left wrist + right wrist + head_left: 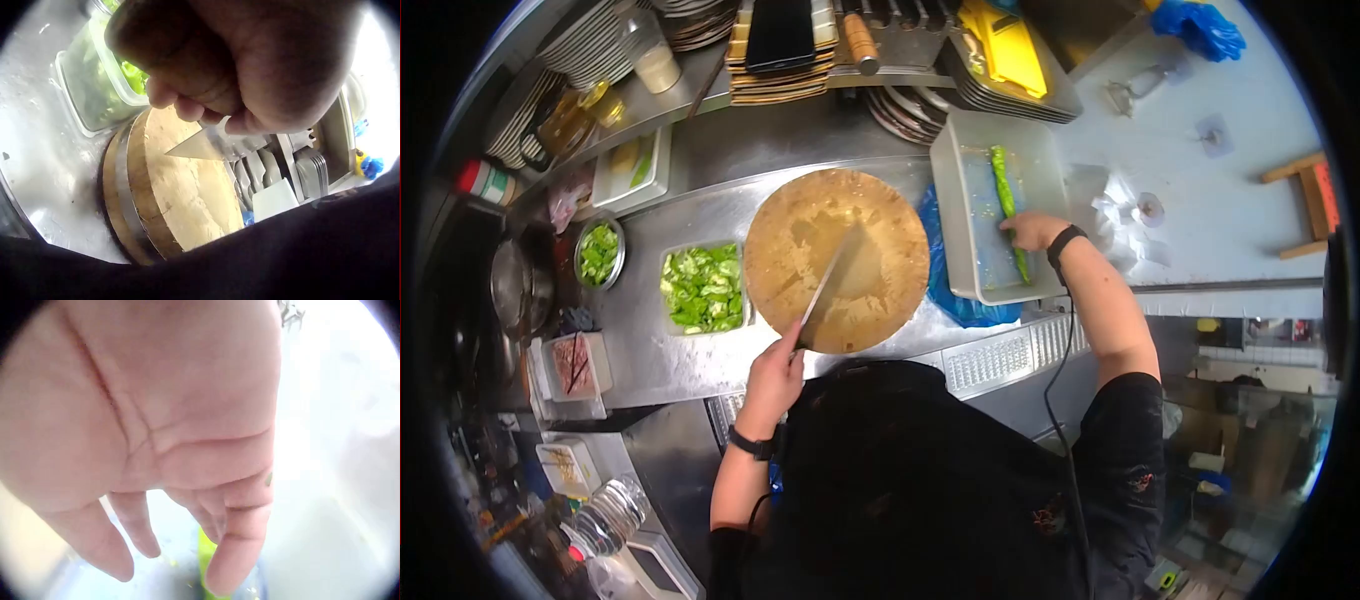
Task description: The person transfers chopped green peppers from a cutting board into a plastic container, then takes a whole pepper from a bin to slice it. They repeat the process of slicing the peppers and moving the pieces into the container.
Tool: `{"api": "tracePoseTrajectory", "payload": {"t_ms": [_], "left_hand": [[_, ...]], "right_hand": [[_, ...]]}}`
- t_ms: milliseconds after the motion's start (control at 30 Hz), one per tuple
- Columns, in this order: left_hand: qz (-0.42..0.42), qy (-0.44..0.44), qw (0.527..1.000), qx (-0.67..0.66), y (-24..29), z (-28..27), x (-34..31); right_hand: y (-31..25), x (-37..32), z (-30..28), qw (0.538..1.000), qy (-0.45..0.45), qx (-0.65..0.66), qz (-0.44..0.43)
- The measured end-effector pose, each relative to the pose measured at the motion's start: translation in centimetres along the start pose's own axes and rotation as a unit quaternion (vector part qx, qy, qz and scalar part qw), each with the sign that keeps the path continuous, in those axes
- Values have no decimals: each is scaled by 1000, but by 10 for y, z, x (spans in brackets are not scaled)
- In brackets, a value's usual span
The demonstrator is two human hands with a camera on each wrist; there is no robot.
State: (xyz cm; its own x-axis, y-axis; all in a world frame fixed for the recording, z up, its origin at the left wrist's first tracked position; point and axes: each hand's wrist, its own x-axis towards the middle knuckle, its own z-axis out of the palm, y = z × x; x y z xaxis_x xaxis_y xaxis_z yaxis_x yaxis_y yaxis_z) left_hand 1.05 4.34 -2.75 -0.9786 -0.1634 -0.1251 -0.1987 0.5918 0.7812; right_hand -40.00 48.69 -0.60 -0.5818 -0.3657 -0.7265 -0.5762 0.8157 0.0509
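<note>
In the head view my left hand [776, 378] grips the handle of a broad-bladed kitchen knife [832, 272]. Its blade reaches over a round wooden chopping block [785, 215]. The left wrist view shows curled fingers [190, 107] above the knife blade [203, 145] and the metal-banded block [165, 187]. My right hand [1037, 231] is down inside a pale rectangular bin [956, 215], over a long green pepper [1002, 178]. From the right wrist, the thumb and fingers hang apart and fairly straight, with part of the pepper [205, 550] showing behind them.
Left of the block stand a tub of chopped greens [702, 288] and a steel bowl of greens [600, 253]. A container of minced meat [572, 366] is farther left. Stacked plates and a phone [781, 36] occupy the shelf behind. Blue plastic [965, 308] lies under the bin.
</note>
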Motion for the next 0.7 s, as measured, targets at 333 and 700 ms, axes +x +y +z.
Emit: {"api": "tracePoseTrajectory", "payload": {"t_ms": [333, 700], "left_hand": [[-45, -171, 968, -177, 1, 59, 74], [-146, 94, 985, -3, -40, -23, 97]], "right_hand": [[26, 8, 15, 991, 90, 101, -11], [-19, -108, -11, 885, 324, 334, 20]]}}
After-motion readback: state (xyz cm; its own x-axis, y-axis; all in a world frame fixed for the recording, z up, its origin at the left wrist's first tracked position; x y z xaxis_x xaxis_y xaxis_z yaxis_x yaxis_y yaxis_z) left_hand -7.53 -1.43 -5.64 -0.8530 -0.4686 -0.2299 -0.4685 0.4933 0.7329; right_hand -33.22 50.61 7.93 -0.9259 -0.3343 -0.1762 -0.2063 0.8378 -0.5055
